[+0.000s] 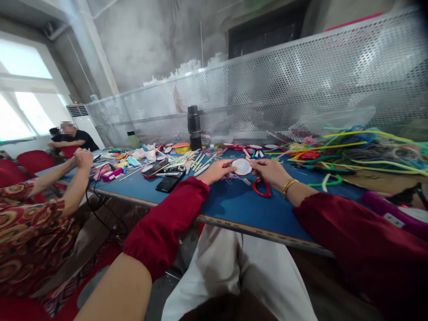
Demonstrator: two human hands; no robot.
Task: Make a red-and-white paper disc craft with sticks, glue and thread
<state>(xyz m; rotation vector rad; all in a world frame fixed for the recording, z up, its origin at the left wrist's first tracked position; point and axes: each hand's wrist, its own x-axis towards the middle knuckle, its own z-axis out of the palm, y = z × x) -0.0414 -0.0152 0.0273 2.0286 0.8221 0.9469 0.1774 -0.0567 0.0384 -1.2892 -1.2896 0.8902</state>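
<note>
My left hand (pixel 218 170) and my right hand (pixel 270 172) both pinch a small white round disc (pixel 241 166) just above the blue table (pixel 234 205). The left fingers grip its left edge, the right fingers its right edge. Red-handled scissors (pixel 262 188) lie on the table under my right wrist, which wears a gold bracelet (pixel 289 185). Both my arms are in dark red sleeves.
A black flask (pixel 194 127) stands behind a scatter of wooden sticks (pixel 190 161) and craft bits. A black phone (pixel 170 182) lies to the left. Coloured pipe cleaners (pixel 354 154) pile at right. A perforated metal screen (pixel 301 84) backs the table. A person in a patterned sleeve (pixel 30 214) works at left.
</note>
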